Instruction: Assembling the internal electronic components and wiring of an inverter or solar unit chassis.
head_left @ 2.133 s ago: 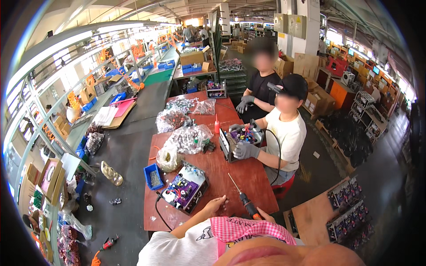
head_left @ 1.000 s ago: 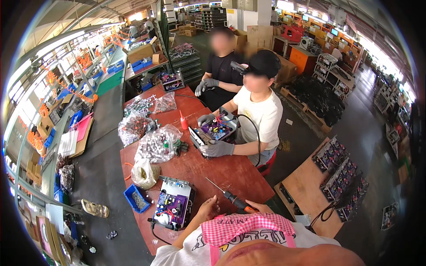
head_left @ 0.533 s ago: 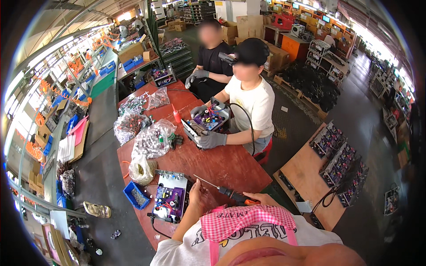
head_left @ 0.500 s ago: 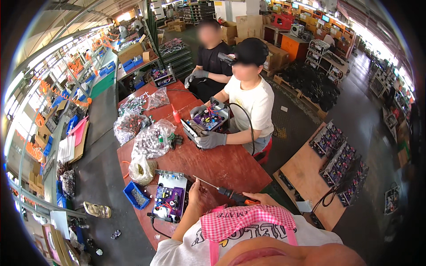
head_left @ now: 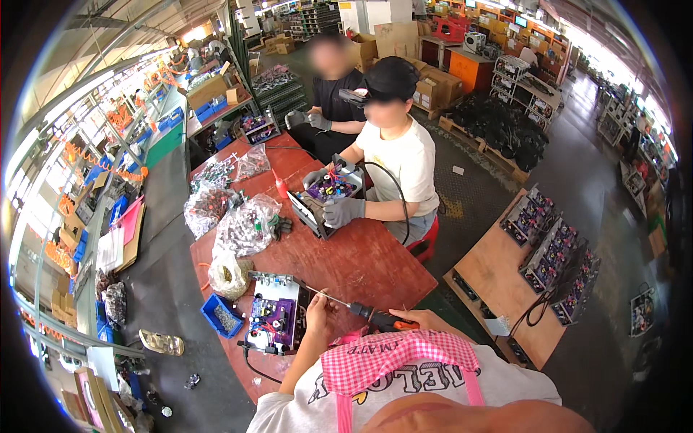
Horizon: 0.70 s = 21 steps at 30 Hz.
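Observation:
My right hand [head_left: 426, 319] is wrapped round a black-and-orange power screwdriver [head_left: 381, 318], whose long thin bit points left toward the open device. Close to the bit's tip, my left hand [head_left: 317, 312] has its fingers curled together beside the device's right edge. Whatever they pinch, if anything, is too small to make out. The open metal device [head_left: 280, 290] lies on the red table, showing a purple circuit board [head_left: 274, 316] with red and blue wires. A black cable runs from its near left corner.
Left of the device stands a blue bin [head_left: 221, 316] of small metal parts. Bags of parts [head_left: 247, 225] and a red bottle [head_left: 280, 186] lie farther back. Across the red table [head_left: 361, 267], a gloved co-worker handles another open device [head_left: 328, 193]. Several circuit assemblies [head_left: 552, 260] lie on a board at right.
The view has shifted slightly. My hands keep nearly the same pose, with the bit tip now nearer the device's edge. Across the table, the co-worker has leaned a little over the other device.

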Tool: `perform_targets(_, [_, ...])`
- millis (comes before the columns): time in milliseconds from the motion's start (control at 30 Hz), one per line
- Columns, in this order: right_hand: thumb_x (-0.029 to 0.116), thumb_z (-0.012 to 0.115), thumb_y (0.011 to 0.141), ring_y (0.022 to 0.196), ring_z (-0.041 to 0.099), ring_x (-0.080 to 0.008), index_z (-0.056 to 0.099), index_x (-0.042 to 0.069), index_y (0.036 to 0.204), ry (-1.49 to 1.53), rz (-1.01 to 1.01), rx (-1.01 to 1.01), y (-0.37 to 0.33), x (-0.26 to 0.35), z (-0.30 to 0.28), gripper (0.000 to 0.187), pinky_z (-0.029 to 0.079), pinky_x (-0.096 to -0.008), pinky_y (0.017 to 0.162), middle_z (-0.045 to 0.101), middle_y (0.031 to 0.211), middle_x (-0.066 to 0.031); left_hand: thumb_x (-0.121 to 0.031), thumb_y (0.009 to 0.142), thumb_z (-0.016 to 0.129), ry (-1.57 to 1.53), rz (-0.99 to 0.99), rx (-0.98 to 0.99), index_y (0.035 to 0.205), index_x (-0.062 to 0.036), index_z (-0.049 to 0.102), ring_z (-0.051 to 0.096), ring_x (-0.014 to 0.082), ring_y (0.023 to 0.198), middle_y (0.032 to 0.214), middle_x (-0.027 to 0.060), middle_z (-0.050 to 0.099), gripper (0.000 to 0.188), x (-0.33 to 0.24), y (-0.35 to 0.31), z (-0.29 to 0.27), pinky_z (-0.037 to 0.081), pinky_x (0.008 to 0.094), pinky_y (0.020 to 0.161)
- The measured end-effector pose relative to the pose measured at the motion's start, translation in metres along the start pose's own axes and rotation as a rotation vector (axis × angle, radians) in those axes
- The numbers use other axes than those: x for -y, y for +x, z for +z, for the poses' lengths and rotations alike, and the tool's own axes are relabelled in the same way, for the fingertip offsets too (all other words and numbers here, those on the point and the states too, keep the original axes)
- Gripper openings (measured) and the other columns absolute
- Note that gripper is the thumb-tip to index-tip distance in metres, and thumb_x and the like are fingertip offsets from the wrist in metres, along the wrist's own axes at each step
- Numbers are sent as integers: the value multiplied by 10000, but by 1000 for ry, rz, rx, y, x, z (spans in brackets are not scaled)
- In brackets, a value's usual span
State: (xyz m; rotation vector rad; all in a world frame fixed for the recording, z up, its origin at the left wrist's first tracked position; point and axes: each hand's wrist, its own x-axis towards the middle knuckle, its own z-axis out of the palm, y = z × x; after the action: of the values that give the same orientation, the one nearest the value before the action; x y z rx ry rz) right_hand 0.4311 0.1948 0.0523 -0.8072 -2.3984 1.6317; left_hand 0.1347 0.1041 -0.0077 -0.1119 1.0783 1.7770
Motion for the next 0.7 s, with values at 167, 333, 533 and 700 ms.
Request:
perform_targets(167, [445, 656, 924, 1091, 654, -290, 515, 202, 1440, -15, -91, -10, -2, -5, 2, 588, 484, -328, 947, 656, 1246, -162, -165, 1035, 486, -19, 85, 22, 1086, -86, 595, 539, 130, 680, 796, -2, 548, 144, 0, -10, 3, 500, 299, 640])
perform_targets(333, [450, 657, 921, 1119, 651, -287, 508, 196, 1443, -3, -97, 25, -3, -6, 2, 599, 476, -329, 975, 643, 1281, -149, -193, 1031, 512, -60, 115, -84, 1057, -100, 605, 526, 126, 687, 794, -15, 548, 134, 5, -13, -10, 483, 296, 645])
perform_targets(533, [450, 661, 919, 1112, 656, -294, 506, 177, 1442, -8, -124, 57, -4, -12, -1, 611, 482, -330, 964, 645, 1267, -171, -239, 1023, 549, -169, 161, -123, 1026, -122, 610, 505, 117, 682, 794, -31, 554, 132, 6, -18, -20, 454, 285, 652])
perform_targets(700, [439, 688, 898, 1094, 661, -296, 517, 180, 1434, 0, -113, 72, -5, -12, -9, 620, 490, -330, 939, 660, 1219, -187, -278, 1005, 591, -209, 250, -146, 999, -139, 621, 501, 97, 670, 786, -47, 553, 143, -3, -22, -12, 459, 276, 642])
